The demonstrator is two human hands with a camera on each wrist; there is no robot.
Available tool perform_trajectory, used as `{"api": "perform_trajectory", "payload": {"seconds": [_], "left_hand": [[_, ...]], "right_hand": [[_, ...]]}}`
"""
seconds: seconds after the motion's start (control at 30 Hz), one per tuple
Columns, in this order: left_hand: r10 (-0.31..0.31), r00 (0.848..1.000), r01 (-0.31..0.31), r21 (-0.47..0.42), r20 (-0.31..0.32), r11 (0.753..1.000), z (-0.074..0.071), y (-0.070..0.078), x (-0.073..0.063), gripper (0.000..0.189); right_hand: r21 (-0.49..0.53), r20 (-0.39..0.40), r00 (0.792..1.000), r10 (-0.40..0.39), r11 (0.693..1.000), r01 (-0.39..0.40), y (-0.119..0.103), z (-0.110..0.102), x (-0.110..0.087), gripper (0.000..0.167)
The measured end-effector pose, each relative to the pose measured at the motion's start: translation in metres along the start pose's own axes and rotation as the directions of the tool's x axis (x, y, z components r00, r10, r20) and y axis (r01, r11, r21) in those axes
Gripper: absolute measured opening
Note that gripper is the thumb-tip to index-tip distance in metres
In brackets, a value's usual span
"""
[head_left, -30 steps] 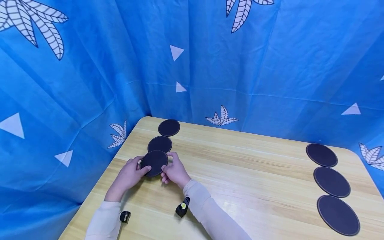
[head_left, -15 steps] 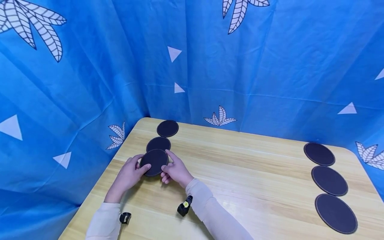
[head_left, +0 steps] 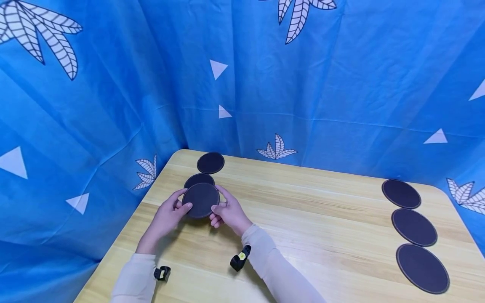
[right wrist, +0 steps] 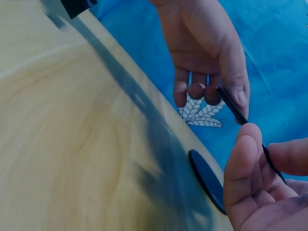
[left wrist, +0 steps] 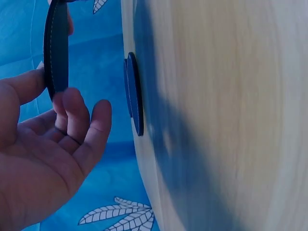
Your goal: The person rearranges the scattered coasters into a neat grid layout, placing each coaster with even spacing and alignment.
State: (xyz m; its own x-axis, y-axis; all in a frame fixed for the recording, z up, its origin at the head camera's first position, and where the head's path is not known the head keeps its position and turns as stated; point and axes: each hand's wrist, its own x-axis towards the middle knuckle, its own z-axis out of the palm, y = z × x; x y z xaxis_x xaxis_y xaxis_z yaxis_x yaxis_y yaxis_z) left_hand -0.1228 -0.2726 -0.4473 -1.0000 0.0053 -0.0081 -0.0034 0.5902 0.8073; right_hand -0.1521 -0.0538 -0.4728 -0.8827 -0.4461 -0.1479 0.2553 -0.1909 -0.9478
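A round black coaster [head_left: 201, 200] with a stitched edge is held up off the table between both hands. My left hand [head_left: 168, 216] pinches its left edge, thumb on the upper face. On the opposite edge my right hand [head_left: 232, 213] pinches it between thumb and fingers. Seen nearly edge-on in the left wrist view, the held coaster [left wrist: 57, 48] is apart from the tabletop. Just behind it lies a second coaster [head_left: 198, 179], partly covered from the head view. A third coaster [head_left: 210, 163] lies farther back, close to the far left corner.
Along the right side of the wooden table [head_left: 303, 219] lie a far coaster [head_left: 401, 193], a middle coaster [head_left: 414, 227] and a near coaster [head_left: 422, 268] in a row. A blue patterned curtain [head_left: 273, 84] hangs behind the table and on its left.
Both hands have lifted the held coaster higher and shifted it slightly right, so it covers more of the one behind. The head view has shifted slightly.
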Motion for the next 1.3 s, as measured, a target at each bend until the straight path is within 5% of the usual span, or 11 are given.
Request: {"api": "perform_trajectory", "payload": {"seconds": [0.37,1.3], "left_hand": [[0.002,0.998,0.011,-0.195,0.069,0.981,0.024,0.011,0.01,0.064],[0.061,0.993,-0.035,-0.235,0.105,0.971,0.057,0.023,0.025,0.064]], "right_hand": [[0.0,-0.029,1.0,-0.011,1.0,0.011,-0.009,-0.023,-0.007,0.072],[-0.006,-0.068,0.998,-0.018,1.0,0.017,-0.011,-0.058,-0.021,0.072]]}}
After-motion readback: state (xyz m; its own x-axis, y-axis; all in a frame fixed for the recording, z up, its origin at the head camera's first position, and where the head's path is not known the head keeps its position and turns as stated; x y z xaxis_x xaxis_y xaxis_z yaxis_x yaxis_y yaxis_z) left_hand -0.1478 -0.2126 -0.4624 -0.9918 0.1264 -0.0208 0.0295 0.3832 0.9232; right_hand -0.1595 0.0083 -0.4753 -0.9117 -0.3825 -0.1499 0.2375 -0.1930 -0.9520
